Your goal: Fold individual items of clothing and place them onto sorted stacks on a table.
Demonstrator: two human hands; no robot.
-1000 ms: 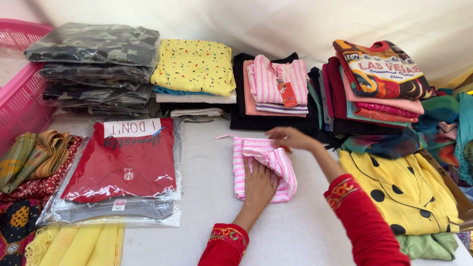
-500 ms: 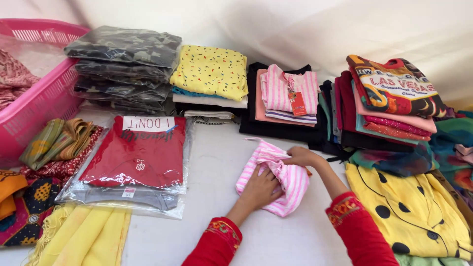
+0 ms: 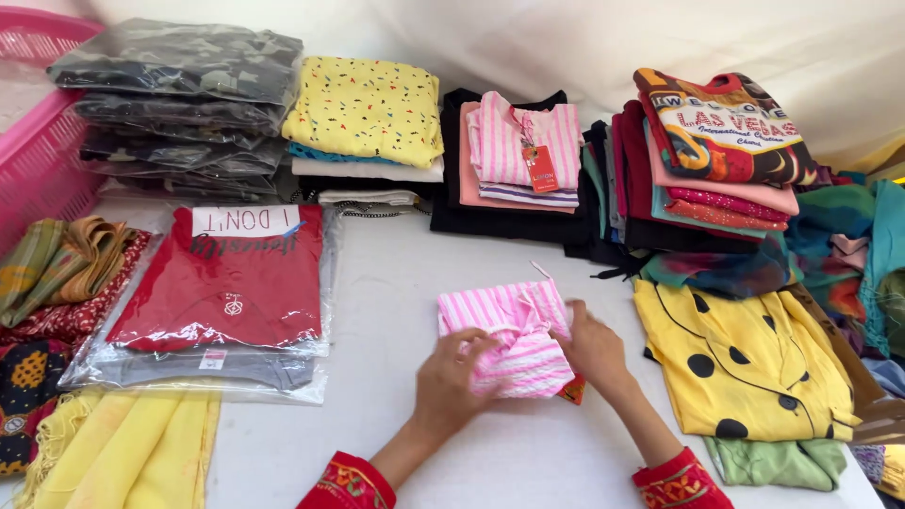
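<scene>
Pink striped garment [image 3: 509, 344] lies folded on the white table [image 3: 396, 283], between the bagged red shirt [image 3: 226, 283] and yellow dotted top [image 3: 735, 358]. Left hand [image 3: 452, 377] and right hand [image 3: 589, 344] pinch its edges, fingers closed on cloth, keeping the fold compact.

Folded striped garment [image 3: 509, 341] mid-table between both hands, bagged shirts [image 3: 219, 292] to its left, scarves [image 3: 57, 273] further left, dotted garment [image 3: 745, 363] right, folded stacks [image 3: 523, 155] along far edge, basket [image 3: 38, 155] far left.
</scene>
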